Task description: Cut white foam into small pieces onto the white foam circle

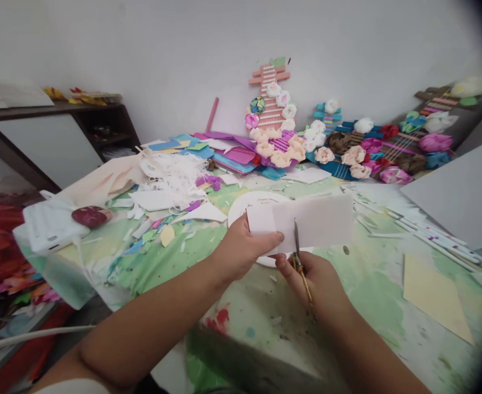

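My left hand [241, 249] pinches the left end of a white paper strip [314, 221], thumb on top, holding it flat above the table. My right hand [317, 282] grips small scissors with golden handles [300, 257]; their blades point up into the lower edge of the strip. Under the paper lies a white round plate [244, 205], partly hidden.
The green painted tablecloth [372, 284] is littered with paper scraps. A yellow sheet [433, 295] lies at right, a grey board [462, 197] beyond it. Paper-flower crafts [273, 126] and coloured sheets [232, 153] stand at the back, white shreds [170, 175] and a white bag [52, 221] at left.
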`<move>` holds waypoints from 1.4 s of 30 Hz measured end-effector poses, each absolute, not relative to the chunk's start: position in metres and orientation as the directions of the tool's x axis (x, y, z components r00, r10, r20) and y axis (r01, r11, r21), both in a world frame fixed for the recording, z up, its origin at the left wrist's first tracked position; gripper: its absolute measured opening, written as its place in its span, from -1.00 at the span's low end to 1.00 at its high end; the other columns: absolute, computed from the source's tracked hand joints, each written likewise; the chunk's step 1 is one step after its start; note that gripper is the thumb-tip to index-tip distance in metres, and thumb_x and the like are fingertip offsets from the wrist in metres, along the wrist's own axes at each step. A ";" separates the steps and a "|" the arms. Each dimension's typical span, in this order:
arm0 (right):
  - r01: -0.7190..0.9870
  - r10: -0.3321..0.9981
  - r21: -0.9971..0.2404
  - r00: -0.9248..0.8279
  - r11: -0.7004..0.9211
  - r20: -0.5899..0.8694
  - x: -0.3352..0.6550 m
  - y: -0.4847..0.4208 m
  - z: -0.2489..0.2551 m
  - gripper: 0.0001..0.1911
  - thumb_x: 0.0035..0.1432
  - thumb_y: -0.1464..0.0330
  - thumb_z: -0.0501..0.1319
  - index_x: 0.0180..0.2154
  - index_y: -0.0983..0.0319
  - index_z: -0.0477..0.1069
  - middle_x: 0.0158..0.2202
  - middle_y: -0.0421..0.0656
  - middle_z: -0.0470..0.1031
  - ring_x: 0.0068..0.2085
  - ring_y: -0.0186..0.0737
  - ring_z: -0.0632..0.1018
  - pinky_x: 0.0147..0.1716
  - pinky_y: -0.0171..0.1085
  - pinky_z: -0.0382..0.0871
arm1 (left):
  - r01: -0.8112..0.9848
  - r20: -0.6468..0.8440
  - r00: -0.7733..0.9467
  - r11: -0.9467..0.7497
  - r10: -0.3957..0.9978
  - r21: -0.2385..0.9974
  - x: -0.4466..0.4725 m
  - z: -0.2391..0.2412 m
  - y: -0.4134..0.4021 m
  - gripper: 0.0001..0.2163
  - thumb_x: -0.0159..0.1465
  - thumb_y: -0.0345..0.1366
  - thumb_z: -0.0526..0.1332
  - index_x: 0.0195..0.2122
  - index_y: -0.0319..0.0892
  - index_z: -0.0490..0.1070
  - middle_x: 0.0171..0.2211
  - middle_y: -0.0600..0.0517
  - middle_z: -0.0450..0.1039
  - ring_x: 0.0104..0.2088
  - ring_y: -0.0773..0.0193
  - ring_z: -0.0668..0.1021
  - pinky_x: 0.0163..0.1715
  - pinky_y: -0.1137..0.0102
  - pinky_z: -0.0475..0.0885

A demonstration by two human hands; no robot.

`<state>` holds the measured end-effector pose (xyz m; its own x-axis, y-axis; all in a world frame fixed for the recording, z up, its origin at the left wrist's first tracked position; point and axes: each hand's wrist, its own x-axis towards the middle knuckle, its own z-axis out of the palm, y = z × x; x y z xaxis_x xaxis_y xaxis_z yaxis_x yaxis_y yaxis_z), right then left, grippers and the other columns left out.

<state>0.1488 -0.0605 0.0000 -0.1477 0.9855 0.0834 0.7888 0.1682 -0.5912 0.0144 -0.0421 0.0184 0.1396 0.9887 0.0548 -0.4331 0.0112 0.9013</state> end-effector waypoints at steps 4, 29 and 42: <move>0.801 0.980 -0.566 -0.155 0.196 0.121 0.151 -0.059 -0.004 -0.56 -0.08 0.03 -0.05 -0.68 0.25 0.18 -0.73 -0.24 0.20 -0.65 -0.40 0.22 -0.67 -0.42 0.04 | -0.447 0.011 0.163 0.064 0.987 0.892 0.014 0.018 -0.042 -0.64 -0.10 -0.38 0.22 -0.21 -0.19 0.27 -0.49 0.04 0.40 -0.55 0.31 0.45 -0.57 0.38 0.39; 0.796 0.990 -0.587 -0.114 0.144 0.088 0.152 -0.050 -0.008 -0.54 -0.10 0.02 -0.06 -0.71 0.26 0.17 -0.76 -0.26 0.13 -0.66 -0.42 0.18 -0.70 -0.41 0.01 | -0.476 -0.045 0.140 0.107 0.989 0.873 0.016 0.016 -0.037 -0.67 -0.09 -0.37 0.21 -0.25 -0.18 0.25 -0.39 0.01 0.39 -0.46 0.30 0.45 -0.53 0.37 0.40; 0.676 0.975 -0.715 -0.222 0.178 0.032 0.151 -0.056 -0.002 -0.57 -0.07 0.02 -0.09 -0.56 0.26 0.18 -0.60 -0.18 0.30 -0.55 -0.32 0.31 -0.59 -0.36 0.14 | -0.469 0.015 0.116 0.041 0.993 0.882 0.014 0.017 -0.044 -0.66 -0.09 -0.37 0.22 -0.24 -0.19 0.26 -0.41 0.01 0.40 -0.51 0.31 0.46 -0.58 0.41 0.41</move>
<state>0.1508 -0.0564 -0.0017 -0.2220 0.9745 0.0322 0.6759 0.1776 -0.7152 0.0142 -0.0437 0.0175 0.1162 0.9931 0.0151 -0.4689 0.0415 0.8823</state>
